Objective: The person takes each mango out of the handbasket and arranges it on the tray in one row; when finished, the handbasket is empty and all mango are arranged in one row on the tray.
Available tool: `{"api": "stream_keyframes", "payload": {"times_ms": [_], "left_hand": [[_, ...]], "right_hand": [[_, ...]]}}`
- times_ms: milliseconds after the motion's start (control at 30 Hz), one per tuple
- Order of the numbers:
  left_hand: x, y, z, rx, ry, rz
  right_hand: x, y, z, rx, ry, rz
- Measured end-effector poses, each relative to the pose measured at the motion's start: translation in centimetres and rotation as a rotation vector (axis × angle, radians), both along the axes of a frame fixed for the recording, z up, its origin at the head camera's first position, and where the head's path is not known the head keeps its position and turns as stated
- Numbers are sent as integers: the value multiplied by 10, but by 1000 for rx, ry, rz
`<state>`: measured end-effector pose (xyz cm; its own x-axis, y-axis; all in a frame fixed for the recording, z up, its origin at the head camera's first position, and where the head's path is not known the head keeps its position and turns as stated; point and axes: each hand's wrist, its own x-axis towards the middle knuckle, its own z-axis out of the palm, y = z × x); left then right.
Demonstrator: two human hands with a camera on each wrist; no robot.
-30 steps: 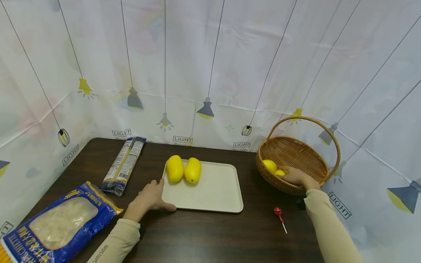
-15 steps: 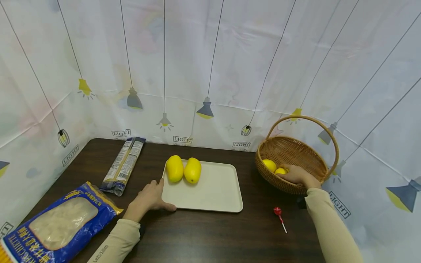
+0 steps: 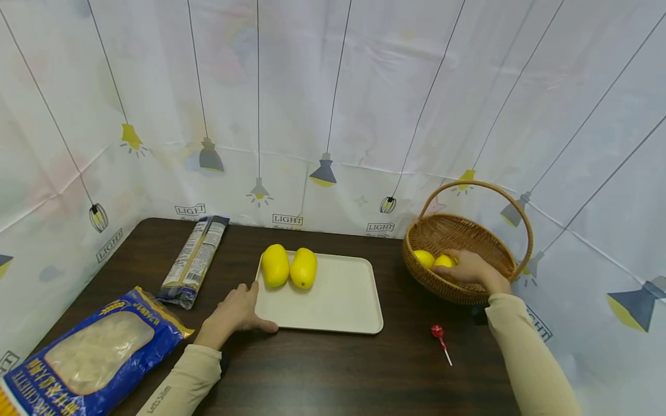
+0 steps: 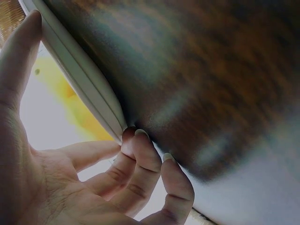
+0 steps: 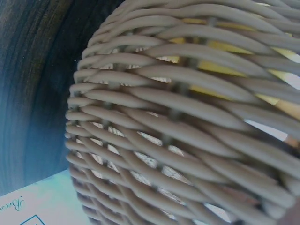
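Observation:
Two yellow mangoes, one (image 3: 274,266) beside the other (image 3: 303,268), lie at the left end of a cream tray (image 3: 340,294). My left hand (image 3: 236,312) holds the tray's near left corner, thumb along the front edge and fingers at the left side; the left wrist view shows fingertips against the tray rim (image 4: 82,77). On the right, my right hand (image 3: 473,270) reaches into a wicker basket (image 3: 476,234) and grips a yellow mango (image 3: 444,262). Another yellow mango (image 3: 424,258) sits to its left. Woven basket side (image 5: 164,108) fills most of the right wrist view, hiding nearly all of the hand.
A red lollipop (image 3: 437,331) lies on the dark table (image 3: 333,375) in front of the basket. At the left are a blue pasta bag (image 3: 99,352) and a long noodle packet (image 3: 195,263). The basket's tall handle (image 3: 525,219) arches over it, and a patterned curtain hangs behind.
The right hand has lifted slightly inside the basket, and the mango in it has risen a little beside the other one. The left hand keeps its place at the tray corner.

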<state>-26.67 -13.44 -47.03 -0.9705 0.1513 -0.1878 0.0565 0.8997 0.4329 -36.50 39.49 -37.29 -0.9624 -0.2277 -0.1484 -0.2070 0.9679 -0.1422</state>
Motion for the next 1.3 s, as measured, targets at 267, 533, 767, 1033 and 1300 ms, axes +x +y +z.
{"api": "stream_keyframes", "payload": {"times_ms": [267, 533, 767, 1033, 1300], "left_hand": [[0, 0, 2, -3, -5, -3], [-2, -1, 1, -9, -6, -10], [0, -1, 1, -8, -11, -6], [0, 0, 1, -4, -8, -9], [-1, 0, 1, -7, -4, -10]], "right_hand": [[5, -7, 12, -25, 49, -3], [7, -17, 21, -9, 89, 4], [3, -30, 29, -26, 97, 9], [2, -50, 39, -46, 130, 33], [-2, -73, 44, -91, 136, 42]]}}
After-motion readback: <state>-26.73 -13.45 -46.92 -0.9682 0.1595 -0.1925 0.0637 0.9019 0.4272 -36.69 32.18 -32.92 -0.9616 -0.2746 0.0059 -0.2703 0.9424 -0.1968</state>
